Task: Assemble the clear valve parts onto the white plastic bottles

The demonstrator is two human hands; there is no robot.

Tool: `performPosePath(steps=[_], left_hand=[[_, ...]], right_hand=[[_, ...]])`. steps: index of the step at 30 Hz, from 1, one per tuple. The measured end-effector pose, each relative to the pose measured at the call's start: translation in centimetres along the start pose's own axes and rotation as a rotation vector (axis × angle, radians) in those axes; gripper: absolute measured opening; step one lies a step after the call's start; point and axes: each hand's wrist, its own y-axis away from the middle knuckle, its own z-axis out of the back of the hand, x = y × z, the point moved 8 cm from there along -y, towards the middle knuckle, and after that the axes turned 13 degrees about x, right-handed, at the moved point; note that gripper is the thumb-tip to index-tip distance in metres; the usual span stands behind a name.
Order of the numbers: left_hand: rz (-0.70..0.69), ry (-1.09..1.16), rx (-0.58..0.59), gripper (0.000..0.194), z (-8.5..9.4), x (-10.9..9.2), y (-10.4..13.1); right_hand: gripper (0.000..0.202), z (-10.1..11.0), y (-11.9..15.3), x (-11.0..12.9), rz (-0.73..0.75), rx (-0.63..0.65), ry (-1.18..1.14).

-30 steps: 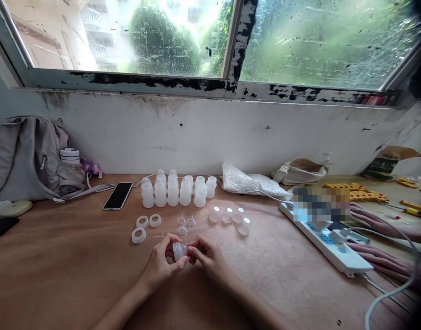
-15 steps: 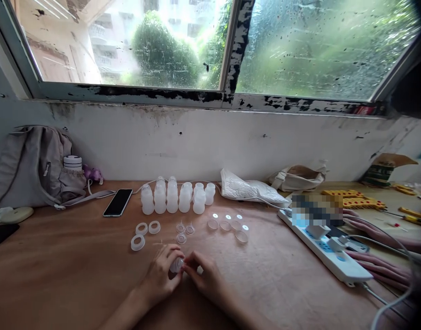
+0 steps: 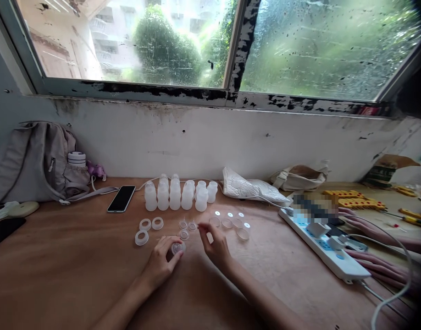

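A small clear plastic piece with a round rim [image 3: 178, 248], perhaps a bottle cap, is in my left hand [image 3: 162, 257], between curved fingers and thumb. My right hand [image 3: 214, 245] reaches over the table with its fingertips pinched together, just at the right edge of a clear teat-like piece [image 3: 192, 226]. Whether the fingers grip that piece cannot be made out. Beside it lie two similar clear pieces [image 3: 184, 235]. Translucent rings [image 3: 141, 237] lie to the left. Clear domed covers [image 3: 243, 234] and small white discs [image 3: 246, 225] lie to the right.
Several frosted bottles [image 3: 175, 197] stand at the back, beside a phone [image 3: 121, 199] and a silvery-white pouch [image 3: 245, 185]. A grey backpack [image 3: 35, 165] sits at left. At right are a white power strip [image 3: 334, 256], cables and yellow parts [image 3: 362, 201].
My right hand has left the piece in my left hand and moved forward to the teat-like pieces. My left hand keeps its hold, with the round rim now facing up.
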Motion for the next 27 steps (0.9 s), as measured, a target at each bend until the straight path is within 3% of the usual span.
performPosePath(steps=[5,7,12,17,21,24,27], left_hand=[[-0.049,-0.023,-0.025,0.017,0.3,-0.3,0.0],[-0.067,-0.046,-0.029,0.017,0.4,-0.3,0.0],[-0.082,-0.081,-0.056,0.017,0.6,-0.3,-0.1],[-0.115,-0.104,-0.054,0.017,0.4,-0.4,-0.1],[-0.146,-0.124,-0.061,0.018,0.5,-0.5,0.1],[-0.183,-0.144,-0.067,0.019,0.6,-1.0,0.2],[-0.205,-0.133,-0.073,0.02,0.6,-1.3,0.3]], right_hand=[[0.023,2.9,-7.2,-0.7,-0.033,-0.086,0.315],[0.028,3.0,-10.7,-1.7,-0.138,0.006,0.545],[0.028,2.7,-16.1,-4.2,-0.208,0.126,0.632],[0.019,0.8,-17.7,-5.3,-0.201,0.247,0.67],[0.018,0.6,-18.0,-5.4,-0.195,0.242,0.649],[0.016,2.1,-18.1,-5.1,-0.201,0.167,0.591],[0.015,5.0,-17.9,-4.2,-0.197,0.028,0.509]])
